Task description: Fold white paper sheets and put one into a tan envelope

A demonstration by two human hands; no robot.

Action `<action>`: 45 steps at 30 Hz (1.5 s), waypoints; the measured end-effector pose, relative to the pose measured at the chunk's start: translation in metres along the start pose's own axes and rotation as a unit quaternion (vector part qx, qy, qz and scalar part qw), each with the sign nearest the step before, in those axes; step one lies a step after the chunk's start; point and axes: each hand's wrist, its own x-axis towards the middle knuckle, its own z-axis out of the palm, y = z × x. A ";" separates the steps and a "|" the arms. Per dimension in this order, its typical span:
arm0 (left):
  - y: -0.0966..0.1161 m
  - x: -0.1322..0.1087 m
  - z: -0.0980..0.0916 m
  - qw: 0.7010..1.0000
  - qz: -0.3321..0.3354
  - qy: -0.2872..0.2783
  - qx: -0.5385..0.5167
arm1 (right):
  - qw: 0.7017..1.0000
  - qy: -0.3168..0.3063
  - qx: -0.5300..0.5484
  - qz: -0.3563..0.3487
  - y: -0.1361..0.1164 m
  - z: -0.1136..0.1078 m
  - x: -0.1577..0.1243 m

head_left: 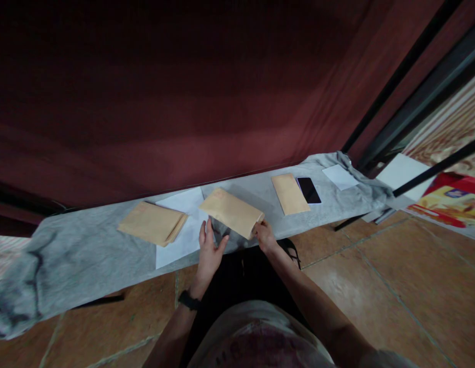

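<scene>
A brown paper envelope [230,210] is tilted above the cloth in front of me, its open end toward the right. At that end my right hand [264,235] grips the envelope, with the fingertips partly hidden at its mouth. Just below the envelope's left part is my left hand [211,249], fingers spread and holding nothing. To the left, a stack of brown envelopes [151,223] lies on white paper sheets [174,251]. Another brown envelope [290,194] rests flat to the right, beside a dark-screened phone [309,190].
A grey cloth [107,271] covers the long narrow bench. At its right end lies a white sheet [340,177]. A dark red panel [206,128] stands along the back edge. Black metal bars [402,66] and a red-and-yellow printed box [452,204] are at the right.
</scene>
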 end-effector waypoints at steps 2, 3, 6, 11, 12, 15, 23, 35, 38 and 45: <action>0.003 -0.004 0.013 0.978 -0.133 -0.039 -0.157 | 0.999 0.020 0.043 0.004 -0.001 0.006 -0.003; 0.007 -0.005 0.020 0.949 -0.194 -0.070 -0.238 | 0.998 0.028 0.063 0.006 -0.002 0.009 -0.004; 0.020 -0.002 0.039 0.848 -0.303 -0.115 -0.419 | 0.995 0.031 0.094 0.006 -0.001 0.020 -0.008; 0.028 0.017 0.055 0.861 -0.294 -0.058 -0.412 | 0.995 0.028 0.097 -0.003 0.007 0.019 -0.009; 0.026 0.021 0.055 0.867 -0.293 -0.055 -0.399 | 0.995 0.027 0.093 -0.007 0.009 0.015 -0.008; 0.014 0.032 0.052 0.881 -0.304 -0.057 -0.358 | 0.996 0.029 0.077 -0.018 0.014 -0.003 -0.004; -0.009 0.043 0.034 0.926 -0.314 -0.085 -0.192 | 0.895 -0.101 -0.300 -0.316 0.022 -0.040 0.000; -0.002 0.095 0.077 0.962 0.154 -0.085 0.207 | 0.821 -0.149 -0.408 -0.371 0.034 -0.039 0.002; -0.008 0.128 0.093 0.955 0.143 -0.129 0.227 | 0.826 -0.148 -0.398 -0.371 0.035 -0.040 0.003; -0.020 0.169 0.106 0.941 0.167 -0.146 0.256 | 0.827 -0.135 -0.391 -0.379 0.035 -0.037 0.004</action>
